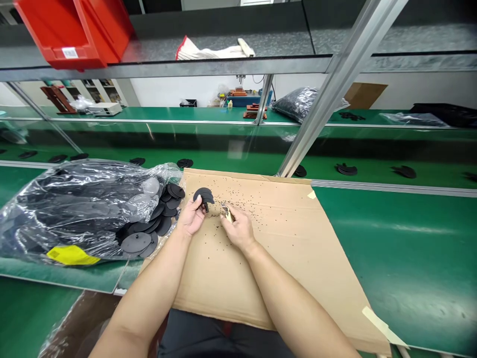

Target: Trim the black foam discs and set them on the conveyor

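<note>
My left hand [191, 218] grips a black rounded plastic part [203, 194], raised above the cardboard sheet [276, 268]. My right hand [241, 229] is closed round a small pair of cutters [228, 214] with pale handles, whose metal tip points toward the part without touching it. Many tiny black bits [255, 203] lie scattered over the cardboard beneath both hands. To the left, flat black discs [136, 243] spill from the mouth of a large clear plastic bag [74, 209].
Beyond the cardboard, a green conveyor belt [231, 149] carries spaced black parts [346, 169]. A slanted metal post [320, 114] rises at the board's far right. Overhead, a shelf holds a red bin [74, 35] and a white glove [208, 51]. Green tabletop [402, 248] extends rightward.
</note>
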Action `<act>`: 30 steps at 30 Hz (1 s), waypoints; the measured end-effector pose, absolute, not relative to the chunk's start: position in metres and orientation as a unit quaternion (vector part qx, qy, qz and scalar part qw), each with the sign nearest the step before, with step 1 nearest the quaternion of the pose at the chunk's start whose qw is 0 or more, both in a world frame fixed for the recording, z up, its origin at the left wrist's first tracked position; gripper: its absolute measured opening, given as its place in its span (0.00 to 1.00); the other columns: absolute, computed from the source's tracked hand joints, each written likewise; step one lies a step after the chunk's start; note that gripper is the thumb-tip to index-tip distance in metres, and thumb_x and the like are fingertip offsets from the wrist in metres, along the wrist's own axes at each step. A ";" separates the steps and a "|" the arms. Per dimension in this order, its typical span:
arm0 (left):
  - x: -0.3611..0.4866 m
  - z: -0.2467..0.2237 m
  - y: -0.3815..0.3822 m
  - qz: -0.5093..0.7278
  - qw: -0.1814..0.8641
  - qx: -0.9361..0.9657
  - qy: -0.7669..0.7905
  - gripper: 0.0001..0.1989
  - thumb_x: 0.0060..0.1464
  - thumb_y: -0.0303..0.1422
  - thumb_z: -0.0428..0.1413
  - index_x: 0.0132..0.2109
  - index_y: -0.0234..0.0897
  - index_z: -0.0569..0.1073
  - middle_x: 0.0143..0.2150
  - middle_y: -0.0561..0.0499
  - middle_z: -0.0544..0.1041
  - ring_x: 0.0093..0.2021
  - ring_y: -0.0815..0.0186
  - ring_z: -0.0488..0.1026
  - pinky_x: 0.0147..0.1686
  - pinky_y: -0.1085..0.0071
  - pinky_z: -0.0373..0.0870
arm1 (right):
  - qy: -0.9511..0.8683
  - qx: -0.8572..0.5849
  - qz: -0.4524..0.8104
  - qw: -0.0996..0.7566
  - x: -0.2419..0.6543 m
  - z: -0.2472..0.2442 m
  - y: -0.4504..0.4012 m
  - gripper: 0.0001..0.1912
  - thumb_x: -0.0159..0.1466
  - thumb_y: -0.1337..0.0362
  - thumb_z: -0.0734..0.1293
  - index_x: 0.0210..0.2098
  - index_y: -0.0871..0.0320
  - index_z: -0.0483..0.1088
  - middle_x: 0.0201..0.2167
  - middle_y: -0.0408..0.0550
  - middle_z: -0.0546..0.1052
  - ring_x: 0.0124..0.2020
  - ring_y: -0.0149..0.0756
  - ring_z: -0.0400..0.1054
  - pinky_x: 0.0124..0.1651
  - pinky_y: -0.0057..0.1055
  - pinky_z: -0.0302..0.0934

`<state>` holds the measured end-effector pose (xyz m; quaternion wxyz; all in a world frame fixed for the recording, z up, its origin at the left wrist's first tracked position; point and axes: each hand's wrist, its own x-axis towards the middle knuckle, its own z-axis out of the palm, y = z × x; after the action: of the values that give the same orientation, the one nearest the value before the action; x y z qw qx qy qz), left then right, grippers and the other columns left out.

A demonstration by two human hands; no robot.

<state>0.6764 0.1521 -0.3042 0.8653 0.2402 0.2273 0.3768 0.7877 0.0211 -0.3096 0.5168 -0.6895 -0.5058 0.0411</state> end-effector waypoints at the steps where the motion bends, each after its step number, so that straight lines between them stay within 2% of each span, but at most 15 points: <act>1: 0.676 -0.303 0.152 0.362 0.872 0.242 0.223 0.10 0.50 0.25 0.61 0.39 0.34 0.69 0.30 0.52 0.73 0.29 0.69 0.72 0.26 0.76 0.69 | -0.514 -0.691 0.035 0.507 0.787 -0.309 0.021 0.16 0.60 0.62 0.64 0.47 0.55 0.73 0.33 0.46 0.74 0.34 0.38 0.67 0.40 0.32 0.62; 4: 0.674 -0.300 0.151 0.328 0.882 0.247 0.230 0.09 0.53 0.24 0.57 0.43 0.34 0.69 0.32 0.49 0.73 0.30 0.68 0.73 0.25 0.75 0.69 | -0.532 -0.699 0.025 0.477 0.784 -0.307 0.019 0.16 0.60 0.62 0.63 0.48 0.54 0.72 0.31 0.46 0.73 0.33 0.37 0.66 0.38 0.31 0.61; 7: 0.672 -0.298 0.149 0.312 0.888 0.248 0.230 0.11 0.53 0.23 0.56 0.45 0.34 0.69 0.29 0.53 0.70 0.21 0.74 0.65 0.16 0.82 0.58 | -0.553 -0.705 0.022 0.443 0.783 -0.306 0.018 0.16 0.61 0.63 0.63 0.48 0.54 0.72 0.31 0.46 0.72 0.32 0.36 0.65 0.38 0.30 0.61; 11: 0.671 -0.297 0.147 0.279 0.900 0.250 0.222 0.08 0.55 0.26 0.56 0.43 0.32 0.71 0.27 0.54 0.67 0.17 0.78 0.58 0.13 0.83 0.51 | -0.588 -0.702 0.021 0.401 0.782 -0.307 0.017 0.17 0.61 0.65 0.63 0.49 0.55 0.71 0.34 0.47 0.73 0.35 0.36 0.67 0.41 0.29 0.62; 17: 0.672 -0.297 0.144 0.264 0.897 0.275 0.222 0.05 0.55 0.26 0.57 0.41 0.33 0.72 0.26 0.54 0.67 0.16 0.79 0.55 0.12 0.83 0.50 | -0.606 -0.717 0.015 0.344 0.781 -0.307 0.016 0.18 0.62 0.64 0.64 0.51 0.55 0.70 0.37 0.48 0.73 0.40 0.38 0.67 0.43 0.30 0.62; 26: 0.671 -0.299 0.143 0.253 0.886 0.324 0.215 0.14 0.49 0.29 0.63 0.43 0.32 0.71 0.26 0.55 0.67 0.16 0.79 0.56 0.13 0.83 0.50 | -0.606 -0.738 0.035 0.295 0.781 -0.303 0.016 0.19 0.63 0.63 0.63 0.53 0.53 0.68 0.39 0.48 0.73 0.41 0.38 0.67 0.44 0.29 0.61; 30: 0.672 -0.304 0.144 0.264 0.876 0.342 0.215 0.19 0.43 0.32 0.67 0.42 0.32 0.71 0.25 0.55 0.68 0.14 0.79 0.56 0.12 0.81 0.51 | -0.612 -0.746 0.035 0.258 0.782 -0.297 0.015 0.19 0.63 0.64 0.62 0.54 0.52 0.68 0.40 0.47 0.73 0.42 0.38 0.67 0.42 0.29 0.60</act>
<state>0.6718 0.1440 -0.3039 0.8759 0.3424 0.2146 0.2635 0.7823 0.0149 -0.2974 0.2585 -0.7465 -0.6122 0.0350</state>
